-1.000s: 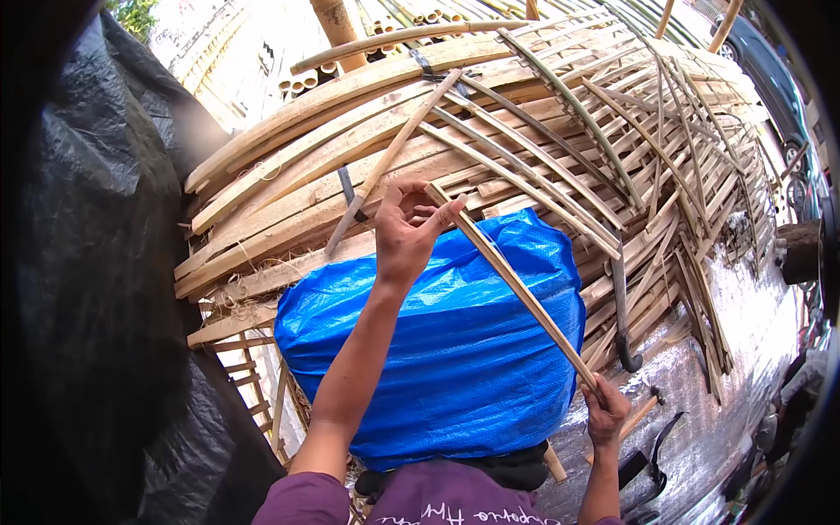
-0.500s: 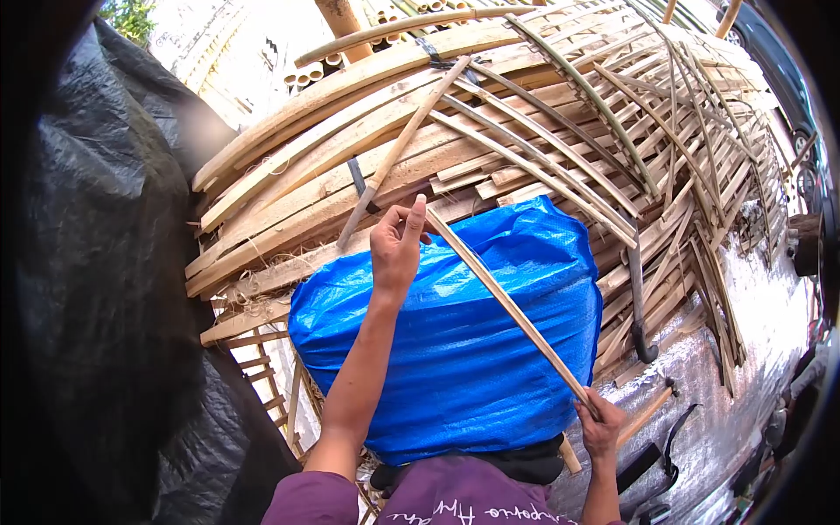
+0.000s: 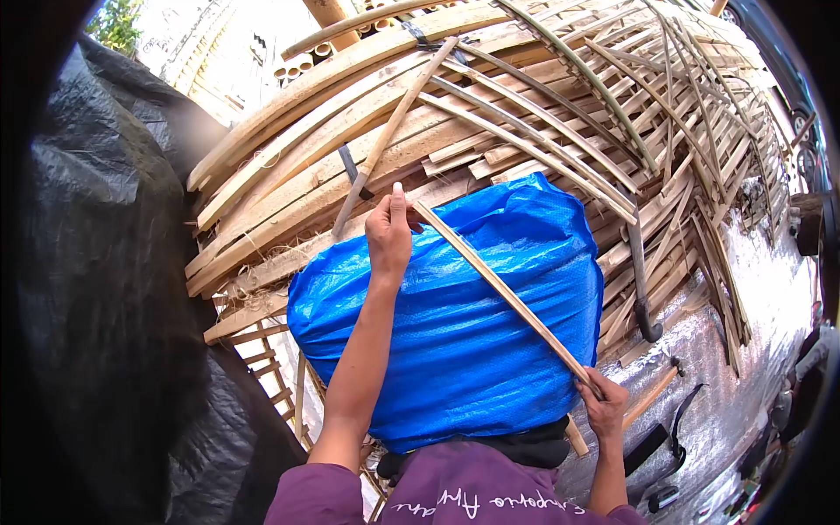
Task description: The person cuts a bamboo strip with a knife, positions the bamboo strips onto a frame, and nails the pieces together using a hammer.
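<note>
A long, thin wooden or bamboo strip (image 3: 503, 289) slants across my lap, over a blue plastic sheet (image 3: 455, 350). My right hand (image 3: 605, 407) is closed around its lower end, near my body. By the strip's far end is my left hand (image 3: 389, 234), thumb pointing up and fingers curled in. Its fingertips come right up to the strip; whether they grip it or something thin is hidden.
Long wooden slats (image 3: 350, 188) are stacked ahead, with a loose stick (image 3: 398, 131) lying across them. A dark curved-ended tool (image 3: 641, 280) leans at right. A hammer (image 3: 656, 392) rests on the silvery sheet (image 3: 700, 420). Black tarpaulin (image 3: 114, 262) hangs at left.
My view has shifted slightly, and the slats ahead appear a little higher. Both hands and the strip keep nearly the same pose.
</note>
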`<action>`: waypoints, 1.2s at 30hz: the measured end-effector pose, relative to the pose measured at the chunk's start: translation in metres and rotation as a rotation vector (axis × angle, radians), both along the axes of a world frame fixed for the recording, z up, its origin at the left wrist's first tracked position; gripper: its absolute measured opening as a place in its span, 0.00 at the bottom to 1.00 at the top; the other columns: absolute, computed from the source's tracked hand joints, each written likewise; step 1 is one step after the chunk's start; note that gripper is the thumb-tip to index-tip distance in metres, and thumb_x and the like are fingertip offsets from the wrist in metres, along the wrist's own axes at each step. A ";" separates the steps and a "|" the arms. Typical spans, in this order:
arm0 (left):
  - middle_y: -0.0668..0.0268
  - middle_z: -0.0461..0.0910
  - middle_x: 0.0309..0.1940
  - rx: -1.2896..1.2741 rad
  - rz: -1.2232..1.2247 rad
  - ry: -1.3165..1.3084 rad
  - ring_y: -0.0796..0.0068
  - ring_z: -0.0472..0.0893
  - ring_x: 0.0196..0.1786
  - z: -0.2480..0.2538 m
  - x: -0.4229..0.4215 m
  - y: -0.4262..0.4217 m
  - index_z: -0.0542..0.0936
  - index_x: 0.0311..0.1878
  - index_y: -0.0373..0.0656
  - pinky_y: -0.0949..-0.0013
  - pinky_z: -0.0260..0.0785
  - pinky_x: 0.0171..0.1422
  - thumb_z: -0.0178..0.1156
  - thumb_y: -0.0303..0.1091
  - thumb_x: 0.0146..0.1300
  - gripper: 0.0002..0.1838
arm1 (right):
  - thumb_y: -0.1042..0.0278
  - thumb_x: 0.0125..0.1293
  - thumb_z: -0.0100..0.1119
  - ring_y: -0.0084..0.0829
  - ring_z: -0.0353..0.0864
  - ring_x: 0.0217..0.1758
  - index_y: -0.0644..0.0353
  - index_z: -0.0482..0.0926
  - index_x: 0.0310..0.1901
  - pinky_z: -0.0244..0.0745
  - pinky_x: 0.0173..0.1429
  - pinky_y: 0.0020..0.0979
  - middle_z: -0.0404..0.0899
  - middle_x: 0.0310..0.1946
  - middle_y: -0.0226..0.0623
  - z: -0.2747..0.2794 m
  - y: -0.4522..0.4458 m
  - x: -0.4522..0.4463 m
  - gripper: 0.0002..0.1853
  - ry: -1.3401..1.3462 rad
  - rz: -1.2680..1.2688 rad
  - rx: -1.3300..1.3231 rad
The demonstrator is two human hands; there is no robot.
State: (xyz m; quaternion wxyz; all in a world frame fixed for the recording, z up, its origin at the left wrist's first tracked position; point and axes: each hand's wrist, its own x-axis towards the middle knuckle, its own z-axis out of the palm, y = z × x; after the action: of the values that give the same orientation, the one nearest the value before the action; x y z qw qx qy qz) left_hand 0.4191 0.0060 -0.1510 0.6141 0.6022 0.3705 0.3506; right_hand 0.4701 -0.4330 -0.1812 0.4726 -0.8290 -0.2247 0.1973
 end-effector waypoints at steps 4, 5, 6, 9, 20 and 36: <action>0.64 0.83 0.31 0.250 -0.144 0.139 0.82 0.80 0.31 0.002 0.003 -0.011 0.72 0.44 0.41 0.78 0.72 0.36 0.75 0.34 0.59 0.20 | 0.79 0.58 0.70 0.29 0.89 0.41 0.65 0.84 0.51 0.81 0.45 0.27 0.88 0.38 0.45 0.002 0.002 0.004 0.18 0.020 -0.006 -0.031; 0.64 0.83 0.34 0.233 -0.195 0.140 0.81 0.80 0.34 0.007 0.005 -0.016 0.70 0.46 0.41 0.77 0.74 0.38 0.76 0.32 0.57 0.23 | 0.79 0.58 0.70 0.29 0.89 0.41 0.65 0.84 0.52 0.81 0.45 0.27 0.88 0.38 0.45 0.001 0.002 0.004 0.18 0.000 -0.001 -0.021; 0.64 0.82 0.34 0.211 -0.200 0.070 0.81 0.80 0.34 0.002 0.005 -0.014 0.71 0.45 0.40 0.78 0.73 0.38 0.75 0.32 0.58 0.21 | 0.78 0.58 0.70 0.29 0.89 0.40 0.64 0.84 0.52 0.81 0.44 0.27 0.88 0.38 0.45 0.004 0.005 0.004 0.18 0.012 -0.003 -0.011; 0.69 0.79 0.23 0.194 -0.085 0.075 0.84 0.75 0.26 -0.001 0.001 -0.005 0.75 0.34 0.43 0.79 0.66 0.32 0.66 0.37 0.67 0.12 | 0.71 0.59 0.72 0.28 0.88 0.40 0.62 0.84 0.51 0.80 0.42 0.29 0.87 0.35 0.46 0.013 0.005 0.003 0.18 0.053 -0.002 -0.057; 0.69 0.80 0.24 -0.035 0.038 -0.092 0.83 0.78 0.25 0.022 -0.033 -0.003 0.76 0.34 0.45 0.79 0.68 0.33 0.65 0.39 0.69 0.12 | 0.58 0.67 0.68 0.17 0.67 0.23 0.55 0.77 0.35 0.65 0.30 0.23 0.69 0.20 0.22 0.021 -0.075 0.047 0.12 0.592 -0.446 0.505; 0.51 0.86 0.44 -0.562 -0.613 0.084 0.73 0.85 0.41 0.009 -0.146 -0.214 0.78 0.47 0.33 0.69 0.79 0.47 0.66 0.26 0.66 0.10 | 0.59 0.75 0.56 0.22 0.77 0.38 0.57 0.55 0.74 0.77 0.45 0.28 0.81 0.43 0.38 0.119 0.173 0.075 0.32 0.412 0.098 0.780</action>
State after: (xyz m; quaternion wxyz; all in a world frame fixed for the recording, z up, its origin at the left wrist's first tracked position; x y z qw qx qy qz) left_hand 0.2734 -0.2075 -0.1424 0.8150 0.5073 0.2799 0.0120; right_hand 0.5451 -0.2599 -0.0626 0.7750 -0.5205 -0.2225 0.2811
